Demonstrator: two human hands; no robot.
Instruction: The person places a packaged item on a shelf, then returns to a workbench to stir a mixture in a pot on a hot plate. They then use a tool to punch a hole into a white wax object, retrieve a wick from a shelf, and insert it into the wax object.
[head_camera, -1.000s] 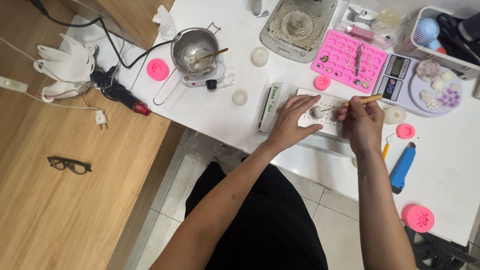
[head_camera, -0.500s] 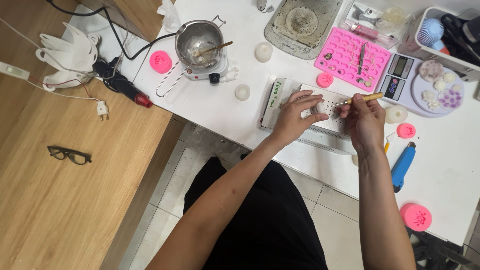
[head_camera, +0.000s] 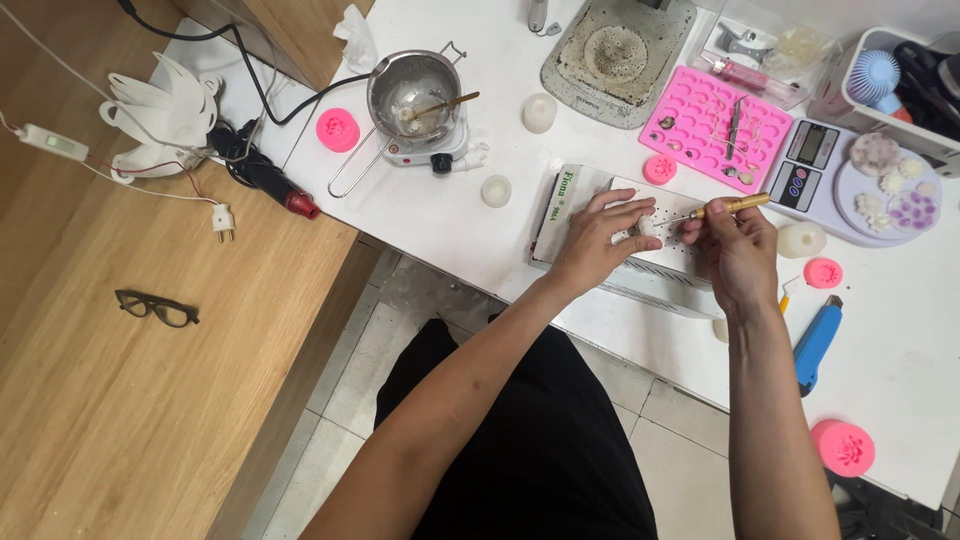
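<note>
Pinching a small white wax piece (head_camera: 648, 227) against a flat white box (head_camera: 640, 245) near the front edge of the white tabletop (head_camera: 480, 240), the left hand (head_camera: 597, 240) has its fingers closed on it. The right hand (head_camera: 738, 252) grips a slim brass-handled tool (head_camera: 722, 208), tip touching the piece.

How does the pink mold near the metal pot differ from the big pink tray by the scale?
The pink mold is small, round, with one flower-shaped cavity and nothing on it; the pink tray is large, rectangular, with many small cavities and a metal tool lying across it. Both are bright pink and rest on the white table.
</note>
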